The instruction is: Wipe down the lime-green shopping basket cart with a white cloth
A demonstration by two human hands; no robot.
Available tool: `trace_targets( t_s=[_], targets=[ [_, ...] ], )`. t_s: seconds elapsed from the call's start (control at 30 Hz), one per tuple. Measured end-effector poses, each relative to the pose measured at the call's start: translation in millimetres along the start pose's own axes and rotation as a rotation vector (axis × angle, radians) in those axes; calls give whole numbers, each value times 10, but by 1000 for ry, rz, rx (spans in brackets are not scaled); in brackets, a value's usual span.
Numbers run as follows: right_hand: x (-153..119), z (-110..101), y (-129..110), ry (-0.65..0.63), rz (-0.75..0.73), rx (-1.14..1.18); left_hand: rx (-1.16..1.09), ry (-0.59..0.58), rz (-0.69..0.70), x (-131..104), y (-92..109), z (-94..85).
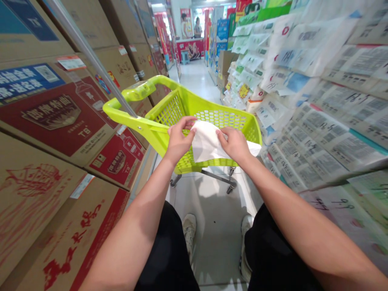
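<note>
A white cloth or tissue [206, 141] is stretched between my two hands, over the near side of a lime-green shopping cart [212, 107]. My left hand [181, 137] pinches its upper left corner between thumb and fingers. On the other side, my right hand [233, 142] grips the cloth with the thumb on top, and its fingers are partly hidden. A white end of the cloth sticks out to the right past my right wrist. The cart's basket has perforated sides, and its handle [133, 95] lies to the left.
Stacked cardboard boxes [60, 109] line the left side, with a metal pole [91, 52] in front. Shelves of packaged tissue [321, 125] stand on the right. Tiled floor [212, 214] lies below. Two people are near a red counter [190, 48] far ahead.
</note>
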State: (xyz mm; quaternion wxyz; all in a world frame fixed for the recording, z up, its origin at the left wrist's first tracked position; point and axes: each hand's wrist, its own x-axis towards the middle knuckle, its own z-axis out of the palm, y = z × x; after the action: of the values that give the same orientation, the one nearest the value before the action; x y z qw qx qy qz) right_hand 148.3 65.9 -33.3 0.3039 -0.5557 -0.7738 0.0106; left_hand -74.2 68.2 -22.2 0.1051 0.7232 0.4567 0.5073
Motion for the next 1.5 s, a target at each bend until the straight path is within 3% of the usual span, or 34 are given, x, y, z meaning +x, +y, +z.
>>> trace_targets(
  t_s=[0.27, 0.43, 0.57, 0.67, 0.87, 1.03, 1.17, 1.3, 1.5],
  targets=[
    [3, 33, -7, 21, -43, 125, -273, 59, 49, 51, -44, 13],
    [-47, 24, -91, 21, -68, 169, -522, 77, -38, 44, 10, 6],
    [-97, 15, -203, -24, -32, 126, -622, 2, -134, 28, 13, -6],
    [-133, 29, -260, -47, -33, 62, -494, 21, -114, 56, 0, -28],
    [-191, 78, -269, -77, -110, -56, 235, 180, 35, 56, -17, -277],
    [-221, 93, -238, -55, -206, -182, 630, 18, 62, -36, -163, -452],
    [-169, 43, -192, -141, -148, -280, 708, -135, 88, -20, -196, -489],
    [-59, -51, -56, -210, -24, -333, 658, -175, 135, -10, -134, -536],
    [57, -146, 267, -206, 85, -354, 671, 71, 132, -69, 3, -557]
  ],
)
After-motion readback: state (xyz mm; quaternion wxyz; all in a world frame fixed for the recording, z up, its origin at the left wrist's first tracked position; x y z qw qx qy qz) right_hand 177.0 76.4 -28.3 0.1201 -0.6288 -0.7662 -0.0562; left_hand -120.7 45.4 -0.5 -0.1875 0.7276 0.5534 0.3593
